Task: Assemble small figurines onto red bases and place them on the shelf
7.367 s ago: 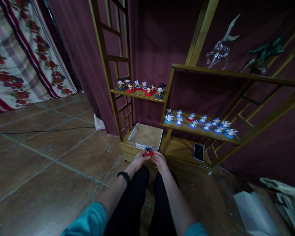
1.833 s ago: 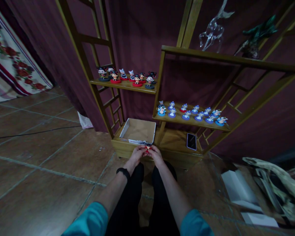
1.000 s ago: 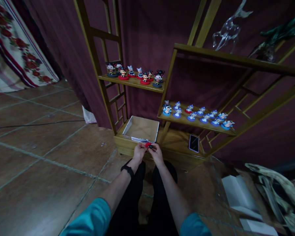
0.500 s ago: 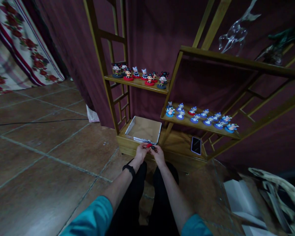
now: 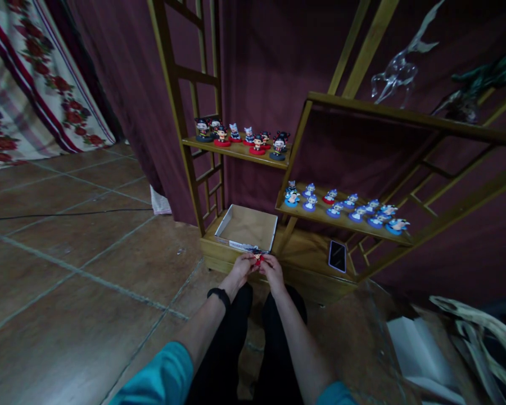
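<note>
Between my two hands is a small figurine [image 5: 258,257] with dark hair and a red base, held upright just in front of the shelf unit. My left hand [image 5: 241,266] grips it from the left, fingers closed. From the other side my right hand [image 5: 273,270] pinches it, also closed. Right behind the hands lies an open cardboard box [image 5: 247,225] on the bottom shelf. Similar figurines with red and dark bases, such as a red-based figurine [image 5: 257,145], stand on the upper left shelf [image 5: 236,151].
Several blue and purple figurines [image 5: 335,209] line the middle right shelf [image 5: 306,214]. Below them a phone [image 5: 337,256] lies on the bottom board. A clear glass animal [image 5: 398,70] stands on the top shelf. White boxes [image 5: 421,349] are on the floor at right.
The figurine has been turned in my hands from lying sideways to upright, its front now showing. Both hands stay in nearly the same place, and the view has tilted slightly.
</note>
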A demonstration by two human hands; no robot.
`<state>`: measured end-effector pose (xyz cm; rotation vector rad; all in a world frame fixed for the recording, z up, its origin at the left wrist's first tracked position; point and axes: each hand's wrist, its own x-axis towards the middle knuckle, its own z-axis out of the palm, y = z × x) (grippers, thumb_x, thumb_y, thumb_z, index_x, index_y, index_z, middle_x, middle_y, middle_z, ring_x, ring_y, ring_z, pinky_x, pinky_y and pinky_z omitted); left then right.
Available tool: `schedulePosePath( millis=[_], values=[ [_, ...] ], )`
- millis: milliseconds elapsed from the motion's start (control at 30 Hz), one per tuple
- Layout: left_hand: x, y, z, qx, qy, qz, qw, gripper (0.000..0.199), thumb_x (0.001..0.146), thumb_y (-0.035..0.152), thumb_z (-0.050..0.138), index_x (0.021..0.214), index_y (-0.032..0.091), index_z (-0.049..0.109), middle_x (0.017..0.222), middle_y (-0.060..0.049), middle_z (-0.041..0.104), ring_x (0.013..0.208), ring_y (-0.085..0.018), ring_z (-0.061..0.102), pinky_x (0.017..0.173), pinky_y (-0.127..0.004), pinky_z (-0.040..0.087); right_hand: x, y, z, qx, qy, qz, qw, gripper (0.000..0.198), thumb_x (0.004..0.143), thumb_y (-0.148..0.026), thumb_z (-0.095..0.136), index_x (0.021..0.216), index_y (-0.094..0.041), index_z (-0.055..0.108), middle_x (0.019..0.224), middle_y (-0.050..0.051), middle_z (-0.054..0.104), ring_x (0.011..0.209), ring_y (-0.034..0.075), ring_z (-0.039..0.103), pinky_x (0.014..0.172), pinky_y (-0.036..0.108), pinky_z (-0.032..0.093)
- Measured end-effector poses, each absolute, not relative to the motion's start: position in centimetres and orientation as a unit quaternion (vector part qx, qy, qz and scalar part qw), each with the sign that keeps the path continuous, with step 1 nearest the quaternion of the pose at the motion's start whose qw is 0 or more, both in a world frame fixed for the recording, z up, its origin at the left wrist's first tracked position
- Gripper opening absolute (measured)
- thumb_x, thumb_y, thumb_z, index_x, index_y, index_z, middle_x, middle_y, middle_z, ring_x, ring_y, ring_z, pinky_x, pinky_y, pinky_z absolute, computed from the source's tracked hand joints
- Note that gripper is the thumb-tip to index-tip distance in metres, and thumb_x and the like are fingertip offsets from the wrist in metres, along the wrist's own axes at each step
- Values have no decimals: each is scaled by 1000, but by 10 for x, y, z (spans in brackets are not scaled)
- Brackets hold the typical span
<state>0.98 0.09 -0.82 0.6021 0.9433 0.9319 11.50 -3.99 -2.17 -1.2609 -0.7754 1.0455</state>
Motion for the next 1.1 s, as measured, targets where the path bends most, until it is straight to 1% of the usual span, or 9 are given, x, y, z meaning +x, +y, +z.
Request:
schedulePosePath(
  millis=[100, 200, 267, 400, 533, 633, 767, 933, 1100],
  values=[
    [9, -1, -5, 276, 432, 431, 742, 15, 62, 7, 66, 72, 14, 59, 66, -2, 62, 56, -9, 57, 55, -20, 47, 116, -41, -19, -538, -347, 453, 620, 31, 60, -32, 66, 89, -22, 61, 81, 0, 65, 65, 14, 59, 53, 24, 48],
    [10, -5, -2, 289, 422, 463, 724, 25, 61, 6, 67, 82, 16, 60, 69, 0, 62, 58, -8, 57, 56, -19, 46, 116, -42, -16, -530, -349, 446, 632, 38, 60, -29, 66, 96, -23, 59, 79, -1, 66, 67, 15, 59, 55, 25, 48],
    [11, -6, 1, 303, 408, 474, 719, 30, 59, 6, 67, 87, 17, 60, 73, -1, 63, 60, -9, 58, 56, -19, 45, 116, -43, -14, -527, -345, 446, 636, 39, 60, -28, 65, 99, -23, 59, 79, -1, 66, 68, 16, 59, 56, 25, 48],
    [12, -8, 4, 327, 377, 457, 736, 36, 56, 4, 65, 90, 16, 62, 82, -4, 66, 66, -11, 61, 59, -20, 46, 118, -44, -10, -523, -350, 446, 637, 35, 61, -27, 63, 95, -22, 61, 83, 1, 66, 72, 17, 59, 57, 26, 48],
    [12, -6, 6, 325, 353, 462, 746, 42, 50, -1, 62, 88, 16, 63, 79, -3, 66, 66, -12, 60, 60, -20, 45, 120, -42, -9, -507, -352, 445, 649, 33, 59, -26, 65, 92, -22, 61, 85, 1, 66, 77, 18, 60, 63, 28, 50],
    [10, -6, 7, 325, 342, 464, 750, 42, 49, 0, 64, 88, 15, 65, 80, -4, 67, 69, -13, 61, 62, -22, 45, 120, -41, -8, -491, -348, 444, 664, 34, 57, -25, 67, 90, -22, 60, 87, 2, 66, 83, 19, 61, 69, 30, 51],
    [7, -6, 10, 332, 343, 454, 752, 43, 50, 4, 69, 92, 14, 67, 85, -7, 69, 73, -14, 62, 67, -24, 45, 120, -41, -9, -479, -341, 451, 671, 30, 61, -27, 65, 90, -22, 59, 89, 2, 66, 85, 20, 61, 70, 31, 52],
    [5, -7, 12, 337, 329, 467, 748, 41, 51, 9, 74, 92, 13, 69, 89, -9, 69, 78, -16, 62, 72, -25, 44, 120, -40, -12, -483, -361, 426, 674, 25, 64, -26, 62, 88, -23, 58, 87, 1, 66, 83, 17, 61, 77, 31, 49],
    [2, -9, 13, 349, 318, 469, 746, 41, 53, 12, 76, 94, 14, 69, 93, -9, 69, 83, -17, 61, 77, -26, 43, 121, -40, -12, -477, -379, 414, 677, 23, 65, -26, 61, 88, -22, 57, 88, 1, 66, 85, 17, 61, 82, 33, 46]
  ],
)
